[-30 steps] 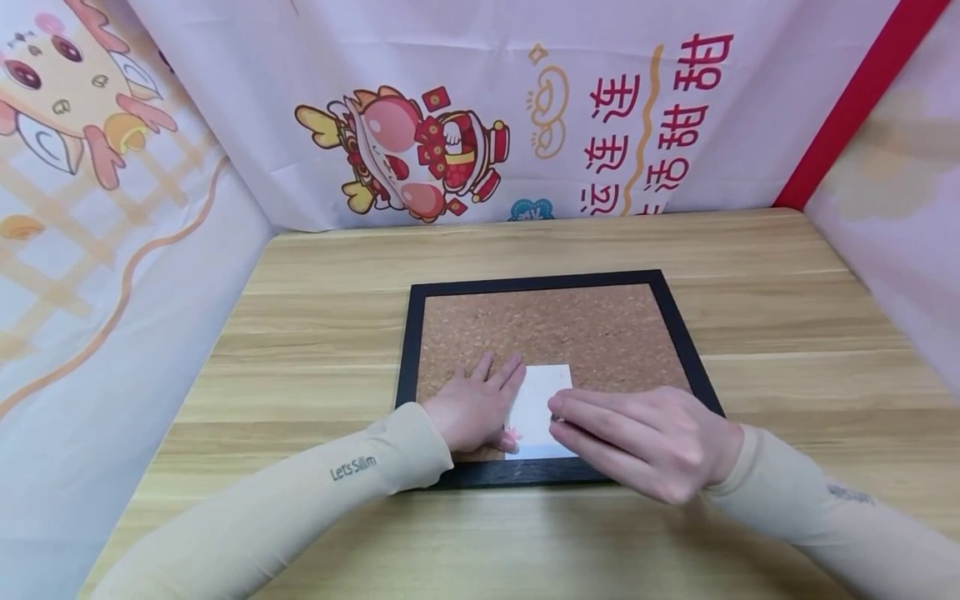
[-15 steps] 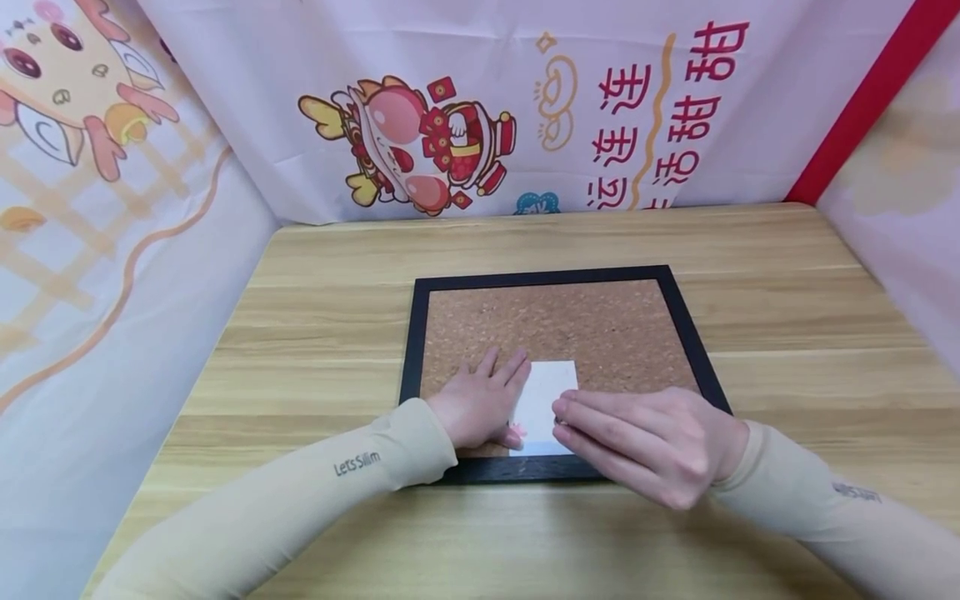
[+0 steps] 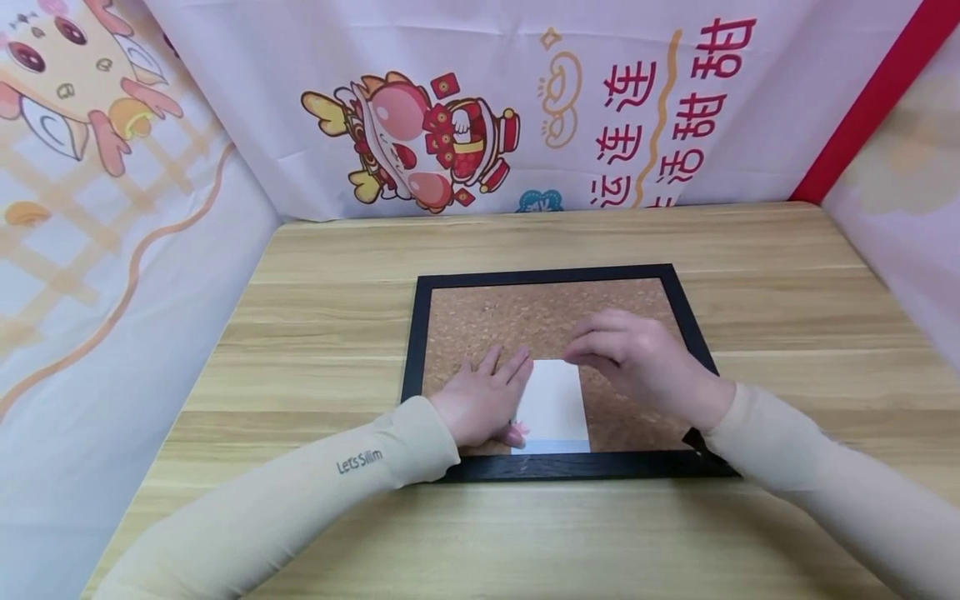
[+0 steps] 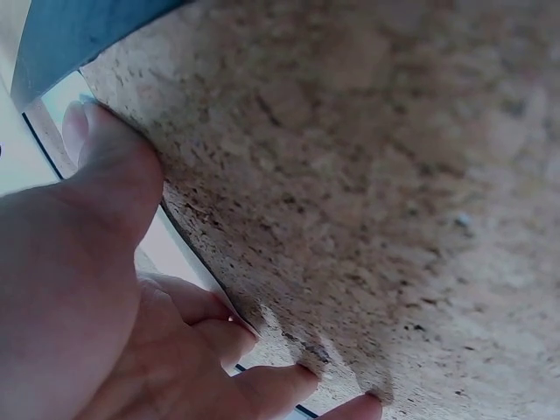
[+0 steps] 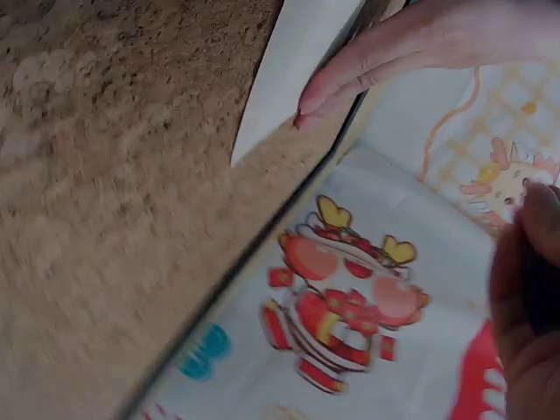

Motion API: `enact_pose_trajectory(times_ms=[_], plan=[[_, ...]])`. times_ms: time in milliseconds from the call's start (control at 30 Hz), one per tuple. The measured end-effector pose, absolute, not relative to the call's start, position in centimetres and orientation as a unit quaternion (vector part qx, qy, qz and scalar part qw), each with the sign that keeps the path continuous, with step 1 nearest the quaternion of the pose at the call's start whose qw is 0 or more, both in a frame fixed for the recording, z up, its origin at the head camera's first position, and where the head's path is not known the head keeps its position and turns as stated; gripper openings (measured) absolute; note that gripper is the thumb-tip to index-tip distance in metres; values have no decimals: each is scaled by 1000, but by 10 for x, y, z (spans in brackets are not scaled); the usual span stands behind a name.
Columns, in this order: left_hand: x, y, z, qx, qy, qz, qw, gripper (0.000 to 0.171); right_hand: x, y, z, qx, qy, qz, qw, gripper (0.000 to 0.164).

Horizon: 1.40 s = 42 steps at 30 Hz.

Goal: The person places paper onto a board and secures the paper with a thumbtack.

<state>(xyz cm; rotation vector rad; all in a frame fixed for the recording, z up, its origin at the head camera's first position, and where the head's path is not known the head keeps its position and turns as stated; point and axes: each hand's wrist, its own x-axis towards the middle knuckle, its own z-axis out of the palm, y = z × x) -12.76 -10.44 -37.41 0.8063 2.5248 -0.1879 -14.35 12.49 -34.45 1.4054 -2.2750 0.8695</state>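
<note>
A white sheet of paper (image 3: 555,404) with a pale blue strip along its near edge and a pink print lies on a black-framed cork board (image 3: 480,321). My left hand (image 3: 483,404) rests on the paper's left side, fingers straight and spread. In the left wrist view, its thumb (image 4: 118,153) is on the paper and other fingertips reach the cork. My right hand (image 3: 633,354) is at the paper's far right corner, fingertips drawn together. The small shiny thing earlier between them is now hidden by the fingers. In the right wrist view, that hand (image 5: 534,350) shows only at the edge.
The board's black frame (image 3: 555,467) lies on a wood-grain table (image 3: 330,333). A white printed cloth (image 3: 465,50) hangs behind the table, and another patterned cloth (image 3: 180,275) is at the left. A red band (image 3: 862,108) runs down at the right.
My right hand has moved away from me, from the paper's right side to its far right corner. The left hand stays on the paper. The head view has shifted slightly.
</note>
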Motion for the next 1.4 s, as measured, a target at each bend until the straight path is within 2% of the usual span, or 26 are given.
enact_pose_trajectory(times_ms=[67, 233, 333, 500, 633, 867, 1400], plan=[[-128, -104, -374, 295, 922, -74, 239, 101, -153, 126, -348, 447, -828, 330, 78, 20], [-128, -104, -375, 297, 922, -85, 233, 102, -177, 128, -354, 292, -863, 382, -153, 8], [-128, -103, -375, 295, 922, -86, 235, 103, -192, 127, -361, 240, -854, 394, -240, 11], [-129, -104, -374, 295, 922, -91, 235, 103, -207, 117, -372, 219, -831, 378, -343, 10], [-128, -104, -373, 302, 921, -92, 229, 103, -211, 105, -377, 221, -833, 339, -377, 7], [-129, -104, -374, 299, 922, -79, 234, 104, -218, 87, -378, 215, -844, 293, -395, 6], [-130, -105, -376, 299, 923, -73, 232, 104, -217, 66, -372, 193, -876, 200, -394, 12]])
